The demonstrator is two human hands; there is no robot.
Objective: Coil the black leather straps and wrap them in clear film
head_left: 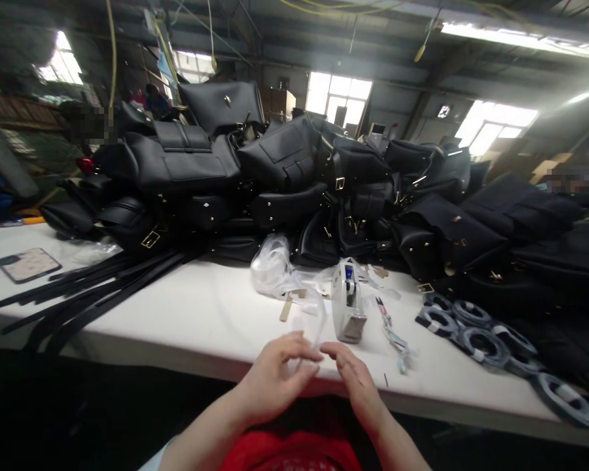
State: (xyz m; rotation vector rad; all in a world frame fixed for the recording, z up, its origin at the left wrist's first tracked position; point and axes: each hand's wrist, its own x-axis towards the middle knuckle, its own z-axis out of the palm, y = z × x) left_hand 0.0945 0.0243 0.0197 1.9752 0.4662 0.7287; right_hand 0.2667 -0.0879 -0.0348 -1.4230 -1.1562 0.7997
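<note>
My left hand (279, 374) is at the front edge of the white table, its fingers closed in a pinch around a thin, translucent plastic strip (320, 322). The strip curves up toward a crumpled bundle of clear plastic (272, 268). Close by on the right, my right hand (356, 383) has its fingers stretched out, fingertips near the strip, with nothing visible in it. Just beyond the hands stands a white tape dispenser (346, 307). A small tan strip (286, 309) lies beside the plastic. Right of the dispenser are thread snips (387, 320), partly wrapped in something pale.
Black handbags (186, 160) with gold buckles are piled along the back of the white table (186, 314). Long black straps (103, 288) hang over the front edge at left, near a phone (28, 264). Coiled black straps (483, 347) lie at right.
</note>
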